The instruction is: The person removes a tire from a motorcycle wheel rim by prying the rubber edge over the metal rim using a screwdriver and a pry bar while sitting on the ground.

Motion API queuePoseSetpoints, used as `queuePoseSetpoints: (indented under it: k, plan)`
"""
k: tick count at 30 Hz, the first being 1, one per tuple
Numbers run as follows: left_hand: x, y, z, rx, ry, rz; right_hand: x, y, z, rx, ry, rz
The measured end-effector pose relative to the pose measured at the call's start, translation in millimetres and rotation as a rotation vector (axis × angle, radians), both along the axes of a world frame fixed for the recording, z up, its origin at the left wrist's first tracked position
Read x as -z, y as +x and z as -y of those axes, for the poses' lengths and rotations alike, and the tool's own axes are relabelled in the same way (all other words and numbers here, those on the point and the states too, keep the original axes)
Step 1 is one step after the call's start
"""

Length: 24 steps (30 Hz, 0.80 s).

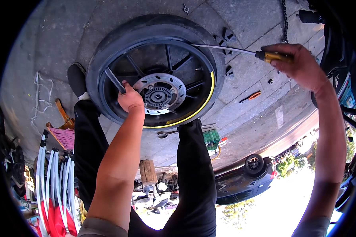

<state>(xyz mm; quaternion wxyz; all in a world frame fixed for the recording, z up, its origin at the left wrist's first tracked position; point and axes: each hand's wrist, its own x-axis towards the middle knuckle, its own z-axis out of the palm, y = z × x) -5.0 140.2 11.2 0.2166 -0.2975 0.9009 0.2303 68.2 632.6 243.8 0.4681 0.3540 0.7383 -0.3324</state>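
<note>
A motorcycle wheel lies flat on the paving, its black tyre (103,51) around a dark spoked rim (170,59) with a yellow stripe on the near right edge. A slotted brake disc (177,89) sits at its centre. My left hand (130,98) is closed round a flat metal tyre lever (114,79), whose far end meets the rim's left edge. At the right, my right hand (300,65) grips the yellow and black handle of a long pry bar (241,50). The bar's thin tip reaches between tyre and rim at the far right side.
Black blocks (227,35) and an orange-handled tool (251,96) lie right of the wheel. A shoe (76,75) touches its left side. Nearby are a wooden block (148,172), a green object (211,139) and a pink-seated stool (61,134). A dark car (245,177) stands farther off.
</note>
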Motion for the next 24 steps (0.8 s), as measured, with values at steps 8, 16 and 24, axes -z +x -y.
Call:
queuePoseSetpoints:
  k: [8, 16, 24]
  plan:
    - [-4, 0, -29, -0.009, 0.029, 0.053, 60, -27, -62, 0.163, -0.149, 0.059]
    - [-2, 0, -14, -0.069, 0.024, 0.026, -44, -21, 76, -0.287, 0.109, -0.155]
    - [10, -1, -22, -0.040, 0.081, -0.065, -28, -4, 65, -0.145, 0.100, -0.185]
